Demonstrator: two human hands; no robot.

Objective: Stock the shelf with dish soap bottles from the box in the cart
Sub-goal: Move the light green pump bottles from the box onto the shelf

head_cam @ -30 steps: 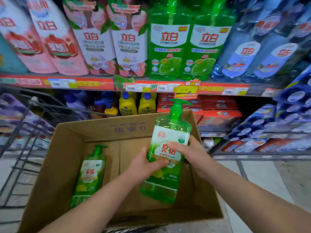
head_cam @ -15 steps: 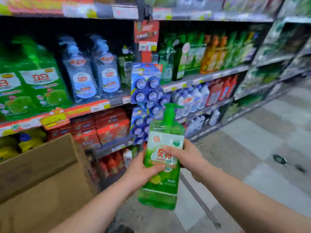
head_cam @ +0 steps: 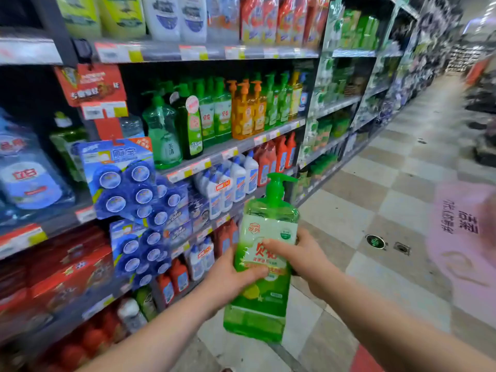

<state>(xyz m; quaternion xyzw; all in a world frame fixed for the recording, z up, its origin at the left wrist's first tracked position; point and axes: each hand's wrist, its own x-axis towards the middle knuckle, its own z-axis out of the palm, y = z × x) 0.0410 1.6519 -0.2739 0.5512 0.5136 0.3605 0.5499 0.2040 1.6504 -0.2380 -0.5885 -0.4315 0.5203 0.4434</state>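
Head view: the camera has swung further right down the aisle since half a second back. The cardboard box is gone from frame and more of the pump-bottle row shows. The dish soap bottle [head_cam: 268, 226] stays upright in both hands, same grip. It is held in the air in front of the lower shelving, below and right of the shelf [head_cam: 233, 149] that carries the green pump bottles [head_cam: 214, 116] and orange pump bottles [head_cam: 247, 114], touching none of them. The left hand [head_cam: 230, 280] wraps the bottle's left side at mid-label, thumb laid across the front. The right hand [head_cam: 303, 256] grips the right side slightly higher, thumb also on the label. The fingers of both go round the back, hidden. The bottle is clear green plastic with a green pump head, nozzle toward the open aisle, and a glossy white-green label with red characters. Blue toilet-block packs [head_cam: 126, 183], round blisters on card, hang out in front of the shelving just left of the bottle. Behind it are white bottles [head_cam: 236, 178] with blue caps and red bottles [head_cam: 281, 151]. Red boxes [head_cam: 67, 275] sit lower left, blurred. The floor [head_cam: 389, 210] is shiny checkered tile. A pink floor sticker [head_cam: 461, 237] lies well apart at right.
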